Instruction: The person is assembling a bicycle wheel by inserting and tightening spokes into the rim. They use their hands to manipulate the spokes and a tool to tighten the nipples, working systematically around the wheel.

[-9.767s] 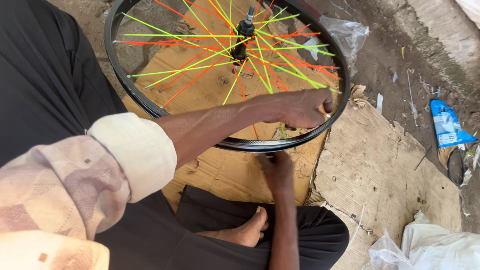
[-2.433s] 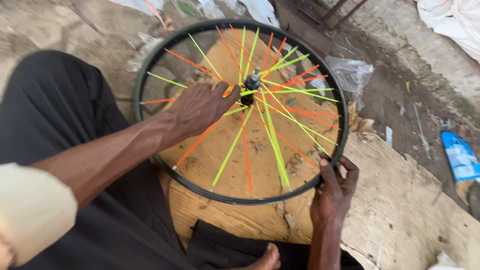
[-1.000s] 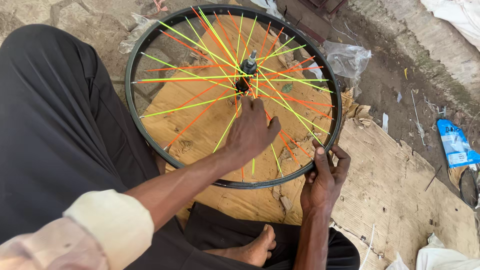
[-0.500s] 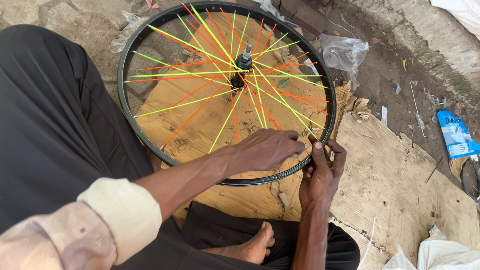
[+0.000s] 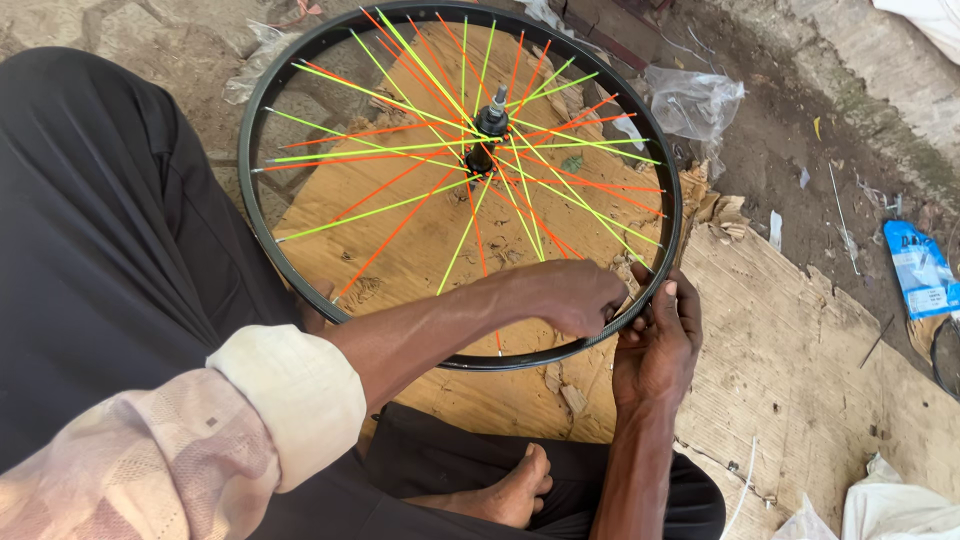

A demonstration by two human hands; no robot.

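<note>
Black rim of one wheel: left hand and right hand both grip it.

We see bare, dusty ground in flat daylight, overlaid with sheets of worn brown cardboard. A crumpled clear plastic bag lies beyond the cardboard's far edge, a blue packet off its right edge, and white sacking at its near right corner.
</note>
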